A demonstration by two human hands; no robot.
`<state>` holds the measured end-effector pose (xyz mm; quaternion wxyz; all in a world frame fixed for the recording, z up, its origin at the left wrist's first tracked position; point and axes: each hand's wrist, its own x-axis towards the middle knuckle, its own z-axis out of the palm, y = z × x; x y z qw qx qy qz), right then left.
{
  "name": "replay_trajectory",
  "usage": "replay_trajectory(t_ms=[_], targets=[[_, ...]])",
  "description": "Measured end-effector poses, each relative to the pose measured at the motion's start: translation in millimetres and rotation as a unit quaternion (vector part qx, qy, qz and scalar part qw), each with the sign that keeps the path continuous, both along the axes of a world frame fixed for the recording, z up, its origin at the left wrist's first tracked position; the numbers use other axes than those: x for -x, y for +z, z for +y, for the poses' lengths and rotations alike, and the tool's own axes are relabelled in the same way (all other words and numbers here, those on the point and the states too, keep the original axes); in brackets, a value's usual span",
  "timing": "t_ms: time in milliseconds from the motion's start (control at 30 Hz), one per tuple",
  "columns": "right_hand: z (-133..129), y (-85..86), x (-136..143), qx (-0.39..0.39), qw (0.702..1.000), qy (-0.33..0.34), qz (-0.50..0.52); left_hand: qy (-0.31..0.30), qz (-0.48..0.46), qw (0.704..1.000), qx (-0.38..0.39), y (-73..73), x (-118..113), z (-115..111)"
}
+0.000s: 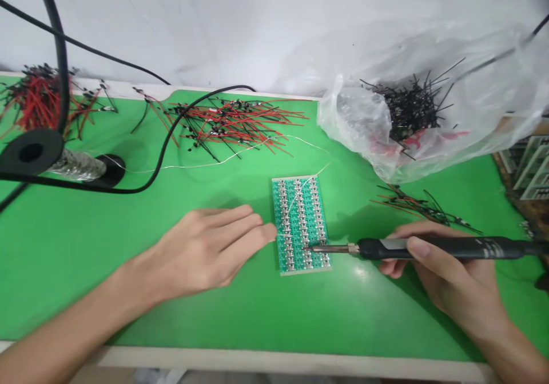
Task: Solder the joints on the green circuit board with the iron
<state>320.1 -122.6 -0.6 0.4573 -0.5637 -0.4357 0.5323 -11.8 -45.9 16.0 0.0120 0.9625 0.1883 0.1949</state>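
Note:
A green circuit board (307, 224) with three columns of silvery parts lies on the green mat. My right hand (446, 270) is closed round a black soldering iron (441, 248), whose metal tip points left and meets the board's lower middle. My left hand (227, 241) is at the board's left edge, fingers together, with a thin solder wire (295, 198) at its fingertips. The wire crosses the board and loops up past its top edge. It runs back along the mat to a solder spool (81, 166) at the left.
Red and black wire pieces (235, 122) lie behind the board, with another pile (40, 98) at back left. A plastic bag (355, 115) of black pieces stands at back right. Loose wires (422, 206) lie before it. A black cable (165, 144) curves across the left side.

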Motion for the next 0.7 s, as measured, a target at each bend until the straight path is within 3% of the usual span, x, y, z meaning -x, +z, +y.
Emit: replay_trajectory(t_ms=[300, 567, 700], targets=[[-1, 13.0, 18, 0.071, 0.992, -0.106, -0.008, 0.010, 0.006, 1.000, 0.007, -0.8, -1, 0], [3, 2.3, 4, 0.001, 0.999, -0.029, 0.038, 0.005, 0.012, 1.000, 0.005, -1.6, -1, 0], [5, 2.9, 6, 0.001, 0.998, -0.047, 0.045, -0.004, 0.006, 1.000, 0.007, 0.6, -3, 0]])
